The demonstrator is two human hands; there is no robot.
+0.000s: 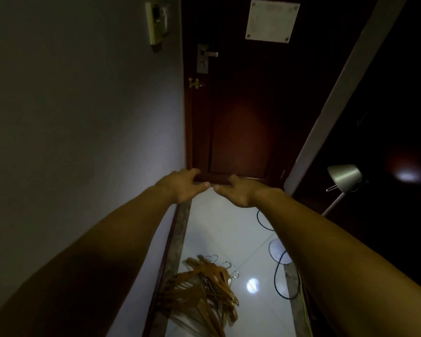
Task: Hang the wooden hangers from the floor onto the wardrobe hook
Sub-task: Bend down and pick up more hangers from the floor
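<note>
Well, hangers (pixel 199 293) on floor, well below hands.

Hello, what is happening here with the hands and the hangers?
A person stretches both arms forward. The left hand and right hand are empty, fingers slightly curled. The wooden hangers lie in a pile on the white floor, beside the wall, untouched. No wardrobe hook is visible; a dark door is ahead.

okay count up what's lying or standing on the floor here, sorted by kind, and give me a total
Piles of wooden hangers: 1 (single hangers too tangled to count)
Floor lamps: 1
Round white discs: 1
Black cables: 1
Total: 4
</note>
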